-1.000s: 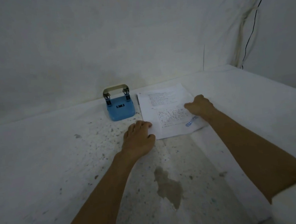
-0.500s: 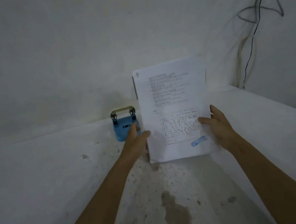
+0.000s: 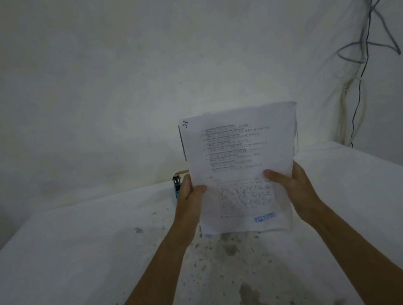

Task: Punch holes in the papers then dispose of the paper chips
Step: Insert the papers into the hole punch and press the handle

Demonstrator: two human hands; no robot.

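Two hands are holding one stack of papers (image 3: 242, 163) upright above the table (image 3: 82, 250), the left hand (image 3: 189, 197) pinching its 9 o'clock edge and the right hand (image 3: 291, 188) its 3 o'clock edge, one blue punch (image 3: 177, 186) peeking out behind at 9 o'clock.

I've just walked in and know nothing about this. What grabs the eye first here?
First, the papers: a printed stack held upright in the middle of the view, the left hand gripping one side edge and the right hand the other. Just behind the left hand, a blue hole punch peeks out on the stained white table. Loose cables hang down the wall at upper right.
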